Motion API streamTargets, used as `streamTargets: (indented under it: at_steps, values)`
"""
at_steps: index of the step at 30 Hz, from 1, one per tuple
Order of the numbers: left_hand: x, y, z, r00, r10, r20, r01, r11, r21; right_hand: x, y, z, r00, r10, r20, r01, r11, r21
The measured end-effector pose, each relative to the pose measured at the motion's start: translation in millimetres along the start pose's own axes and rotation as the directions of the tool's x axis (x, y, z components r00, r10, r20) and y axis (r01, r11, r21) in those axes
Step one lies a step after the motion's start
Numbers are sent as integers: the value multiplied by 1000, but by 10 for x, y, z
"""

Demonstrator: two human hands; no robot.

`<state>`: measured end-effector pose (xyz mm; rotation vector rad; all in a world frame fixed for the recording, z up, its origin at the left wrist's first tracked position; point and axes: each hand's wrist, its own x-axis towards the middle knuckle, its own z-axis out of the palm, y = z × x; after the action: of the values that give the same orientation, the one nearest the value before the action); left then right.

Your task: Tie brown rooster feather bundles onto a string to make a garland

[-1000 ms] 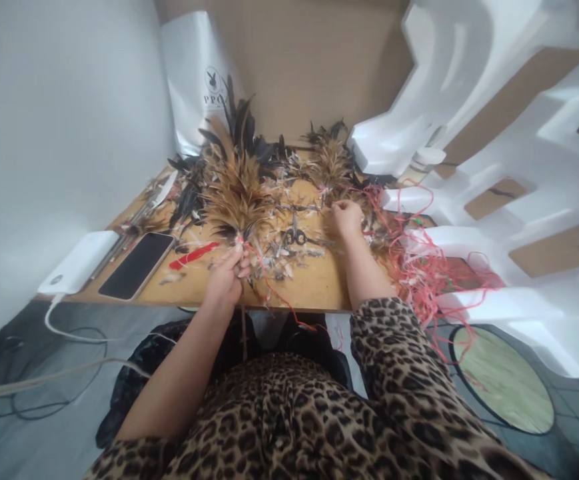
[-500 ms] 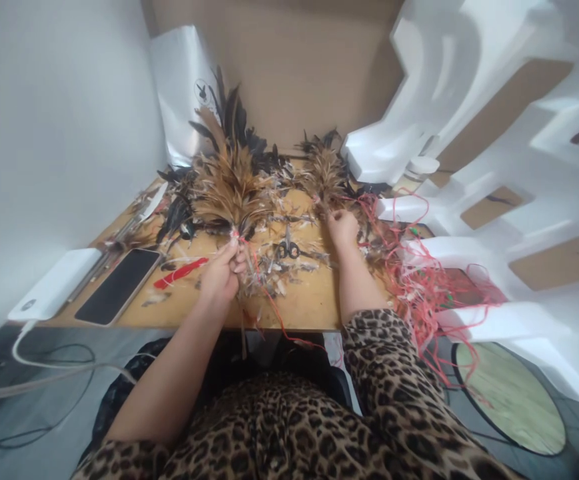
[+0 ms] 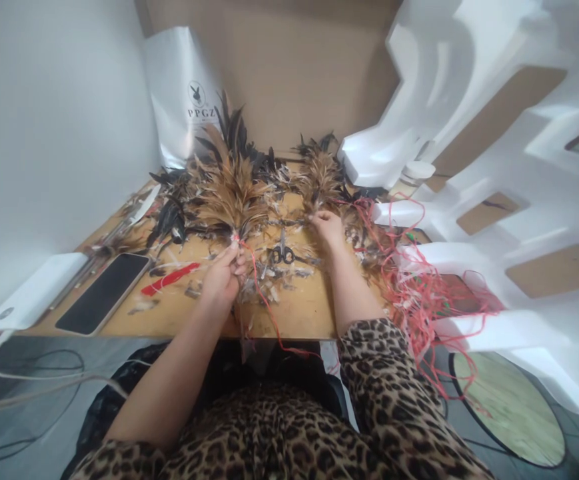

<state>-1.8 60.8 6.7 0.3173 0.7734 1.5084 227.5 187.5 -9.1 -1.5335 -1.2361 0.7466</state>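
Observation:
My left hand [image 3: 223,275] is closed around the bound lower end of a feather bundle [image 3: 234,193], brown in front with long black feathers rising behind. Red string [image 3: 264,293] runs from its binding over the table edge. My right hand [image 3: 326,228] is pinched just below a second, smaller brown and black feather bundle [image 3: 322,175]; whatever is between its fingertips is too small to make out. Between my hands lie black-handled scissors [image 3: 283,254] among loose feathers. A red strip [image 3: 170,279] rests left of my left hand.
On the left of the wooden table [image 3: 299,313] lie a phone [image 3: 103,293] and a white power bank [image 3: 36,291] with a cable. A silver bag [image 3: 176,100] stands behind. Tangled pink-red string [image 3: 419,293] hangs over white foam pieces [image 3: 499,327] at right.
My right hand has moved slightly left and away from the smaller bundle's feathers. My left hand keeps its hold on the larger bundle. The camera view has shifted a little.

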Motion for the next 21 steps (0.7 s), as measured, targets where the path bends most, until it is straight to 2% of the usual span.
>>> streamTargets:
  at_steps: [2,3,6,12,18,21]
  values:
    - [9,-15,-5,1000,20,-1,-20,1000,7,-145,-164,75,981,69,184,-125,941,314]
    - [10,-22,-6,999,33,1,-33,999,13,-235,-246,120,959,67,275,-181,893,412]
    - [-7,-41,-2,997,78,0,-78,996,38,-532,-452,254,895,-15,446,-258,799,544]
    - [-76,-54,5,987,160,-28,-157,984,90,-947,-643,418,859,-102,501,-222,808,545]
    - [-139,-105,50,976,212,-39,-204,967,152,-1096,-640,493,809,-122,575,-230,834,501]
    - [-163,-155,82,974,226,-1,-222,958,183,-1128,-616,519,786,-131,604,-212,860,463]
